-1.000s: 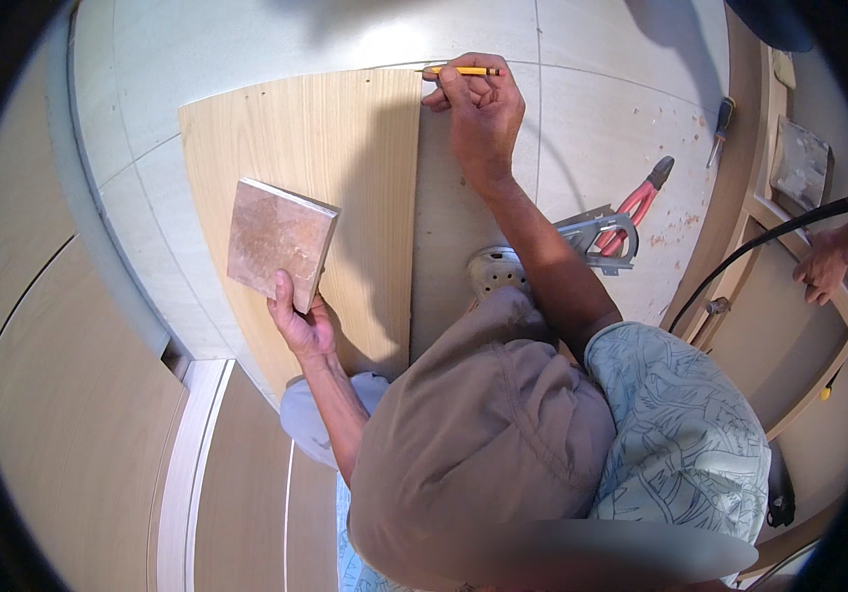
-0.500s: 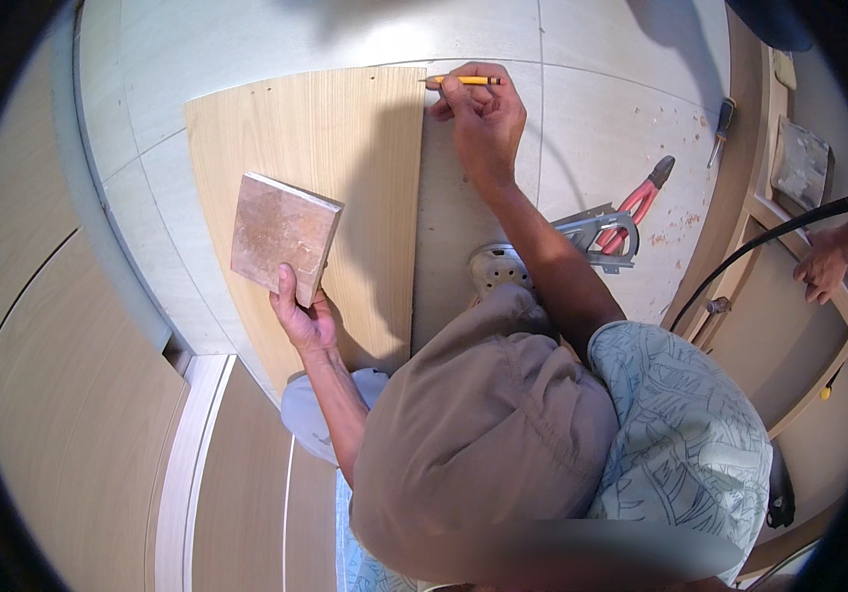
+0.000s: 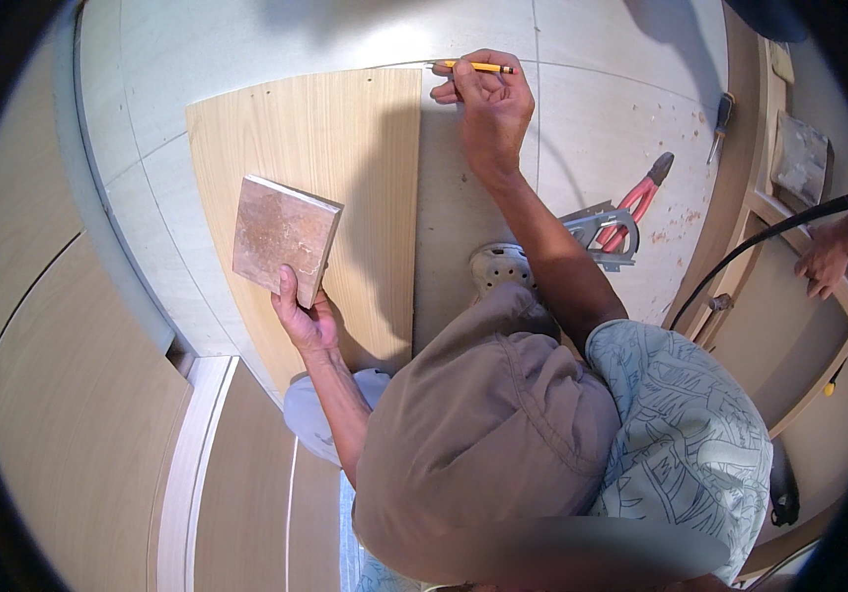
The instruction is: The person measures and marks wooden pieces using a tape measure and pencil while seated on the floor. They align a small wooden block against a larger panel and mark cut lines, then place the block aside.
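My left hand [image 3: 308, 321] grips a square tile [image 3: 281, 232] by its lower corner, thumb on the face. The tile has a brown mottled face and pale edges, and is held over a light wood-grain panel [image 3: 370, 266] lying on the floor. A yellow pencil [image 3: 483, 67] is pinched in my right hand [image 3: 493, 109], just past the panel's far right corner. Its tip points left at that corner; I cannot tell whether it touches.
On the tiled floor to the right lie red-handled pliers [image 3: 641, 202], a grey metal tool [image 3: 597, 232] and a screwdriver [image 3: 722, 126]. Another person's hand [image 3: 829, 257] rests by a wooden frame [image 3: 774, 217]. A black cable [image 3: 750, 242] crosses there. Wooden boards [image 3: 78, 414] stand at left.
My right hand with the pencil has moved slightly up and to the right, off the panel's edge. The left hand and tile have barely moved.
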Tool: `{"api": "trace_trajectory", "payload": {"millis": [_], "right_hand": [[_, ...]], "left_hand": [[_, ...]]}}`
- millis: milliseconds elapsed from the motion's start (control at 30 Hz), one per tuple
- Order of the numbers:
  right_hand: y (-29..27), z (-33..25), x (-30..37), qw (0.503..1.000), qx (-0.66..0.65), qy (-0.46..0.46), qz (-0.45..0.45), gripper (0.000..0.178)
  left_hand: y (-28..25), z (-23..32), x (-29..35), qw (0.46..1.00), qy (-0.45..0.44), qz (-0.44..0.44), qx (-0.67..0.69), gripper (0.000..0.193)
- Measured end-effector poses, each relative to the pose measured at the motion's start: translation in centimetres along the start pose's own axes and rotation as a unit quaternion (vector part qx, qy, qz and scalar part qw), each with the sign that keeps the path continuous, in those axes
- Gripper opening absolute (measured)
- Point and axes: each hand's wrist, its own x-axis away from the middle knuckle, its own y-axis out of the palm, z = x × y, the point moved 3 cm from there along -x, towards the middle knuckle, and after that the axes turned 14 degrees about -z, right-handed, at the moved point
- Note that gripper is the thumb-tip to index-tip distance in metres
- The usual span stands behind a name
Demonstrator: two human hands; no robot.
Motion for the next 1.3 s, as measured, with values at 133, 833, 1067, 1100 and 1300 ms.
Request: {"api": "trace_trajectory", "payload": {"millis": [133, 833, 1067, 1100, 1300], "right_hand": [[-0.3, 0.2, 0.5, 0.999, -0.029, 0.038, -0.018, 0.017], [1.0, 0.1, 0.1, 0.998, 0.033, -0.014, -0.059, 0.022], [0.4, 0.6, 0.5, 0.996, 0.061, -0.012, -0.060, 0.018], [0.4, 0.8, 0.5, 0.997, 0.058, -0.009, -0.057, 0.018], [0.3, 1.0, 0.3, 0.997, 0.047, -0.013, -0.052, 0.022]], "left_hand": [[-0.2, 0.0, -0.1, 1.000, 0.003, -0.004, -0.012, 0.056], [-0.2, 0.0, -0.4, 1.000, 0.010, -0.013, -0.014, 0.061], [-0.1, 0.0, -0.1, 1.000, 0.005, -0.008, 0.019, 0.059], [0.0, 0.0, -0.1, 0.999, 0.011, -0.022, 0.028, 0.059], [0.1, 0.1, -0.1, 0.999, 0.007, -0.026, 0.020, 0.058]]}}
